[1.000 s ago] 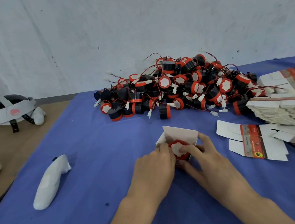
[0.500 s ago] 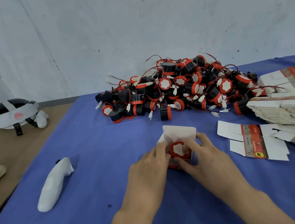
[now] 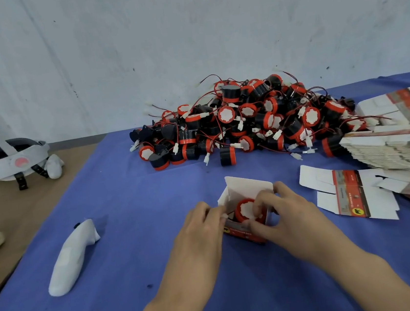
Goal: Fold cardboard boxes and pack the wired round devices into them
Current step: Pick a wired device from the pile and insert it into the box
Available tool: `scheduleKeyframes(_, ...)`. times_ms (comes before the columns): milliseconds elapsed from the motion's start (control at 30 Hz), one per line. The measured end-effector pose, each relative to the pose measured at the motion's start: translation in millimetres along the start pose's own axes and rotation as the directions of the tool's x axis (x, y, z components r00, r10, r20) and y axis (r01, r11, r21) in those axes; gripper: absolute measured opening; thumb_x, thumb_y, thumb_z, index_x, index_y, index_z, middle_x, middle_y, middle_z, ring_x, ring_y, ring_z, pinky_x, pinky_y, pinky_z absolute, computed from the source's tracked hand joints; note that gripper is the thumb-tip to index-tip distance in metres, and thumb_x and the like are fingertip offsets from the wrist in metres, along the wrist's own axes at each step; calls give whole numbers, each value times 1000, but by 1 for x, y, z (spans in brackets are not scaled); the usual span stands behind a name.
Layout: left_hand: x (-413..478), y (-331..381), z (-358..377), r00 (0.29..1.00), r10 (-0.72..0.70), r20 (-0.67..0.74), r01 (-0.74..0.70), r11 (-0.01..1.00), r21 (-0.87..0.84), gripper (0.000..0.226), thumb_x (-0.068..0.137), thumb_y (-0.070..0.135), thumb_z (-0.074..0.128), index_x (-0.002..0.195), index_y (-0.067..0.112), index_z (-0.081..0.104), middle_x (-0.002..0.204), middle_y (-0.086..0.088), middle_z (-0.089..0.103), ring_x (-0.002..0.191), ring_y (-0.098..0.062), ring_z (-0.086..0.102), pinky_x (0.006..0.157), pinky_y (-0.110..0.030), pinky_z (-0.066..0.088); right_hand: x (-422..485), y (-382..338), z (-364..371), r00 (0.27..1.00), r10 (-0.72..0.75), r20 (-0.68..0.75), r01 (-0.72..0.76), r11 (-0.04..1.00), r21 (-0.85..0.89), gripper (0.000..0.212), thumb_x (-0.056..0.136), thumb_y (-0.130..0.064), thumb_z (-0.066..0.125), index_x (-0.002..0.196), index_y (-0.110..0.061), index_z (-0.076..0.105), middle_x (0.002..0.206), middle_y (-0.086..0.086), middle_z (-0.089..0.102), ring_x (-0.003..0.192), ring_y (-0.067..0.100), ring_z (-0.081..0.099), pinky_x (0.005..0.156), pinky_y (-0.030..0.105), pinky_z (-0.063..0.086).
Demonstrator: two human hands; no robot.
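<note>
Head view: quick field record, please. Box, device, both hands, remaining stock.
box: upright on blue cloth, top flap open
round device: inside box, white face up
left hand: grips box's left wall
right hand: fingers curled over round device, thumb on box front
pile of devices: behind box, wires tangled
stack of flat boxes: right of pile, unfolded

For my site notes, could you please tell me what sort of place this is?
Most likely a small manual packing bench: a heap of black-and-red round wired devices on a blue cloth-covered table, a stack of flat white-and-red cardboard boxes, and one folded box holding a device.
</note>
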State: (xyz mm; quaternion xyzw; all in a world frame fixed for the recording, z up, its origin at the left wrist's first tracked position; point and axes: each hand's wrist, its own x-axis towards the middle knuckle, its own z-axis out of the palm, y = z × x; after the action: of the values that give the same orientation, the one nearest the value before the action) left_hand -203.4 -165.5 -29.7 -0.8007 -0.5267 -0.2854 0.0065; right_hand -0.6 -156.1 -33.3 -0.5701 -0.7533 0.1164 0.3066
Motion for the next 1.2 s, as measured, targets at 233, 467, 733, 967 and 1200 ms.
scheduleKeyframes(233,7,3,5,945,301,-128,-268,938,222,54,54,-4,82,103,15,72,90,5,65,75,-17,58,69,-29,54,1,0,4,999,-21,37,18,995,98,28,74,-70,57,77,-47,42,100,-23,48,84,3,55,63,18,41)
scheduleKeyframes(467,15,-5,6,949,267,-167,-234,953,193,51,54,-11,74,97,16,73,88,5,66,73,-18,57,64,-27,51,-1,-1,2,996,-51,77,38,986,160,27,75,-66,56,99,-53,51,112,-26,53,92,5,60,77,25,52)
scheduleKeyframes(733,10,-5,7,952,254,-170,-223,957,183,53,56,-11,70,102,16,72,89,6,64,72,-17,54,64,-27,49,0,-2,-2,994,-6,107,-4,996,86,31,73,-67,54,92,-45,64,103,-21,55,86,6,61,80,32,54)
scheduleKeyframes(967,15,-3,8,977,190,-95,-173,971,167,62,40,-14,79,92,20,77,80,9,68,63,-18,58,51,-27,49,0,-3,-1,996,11,83,-21,992,128,26,73,-63,61,81,-39,64,96,-18,57,82,8,60,75,30,53)
scheduleKeyframes(1200,16,6,-1,997,72,-41,-62,979,195,68,46,-7,80,104,27,70,77,14,62,64,-15,52,48,-23,31,1,-2,-2,993,26,113,-44,987,155,20,75,-60,64,81,-41,63,98,-20,57,84,6,60,77,31,54)
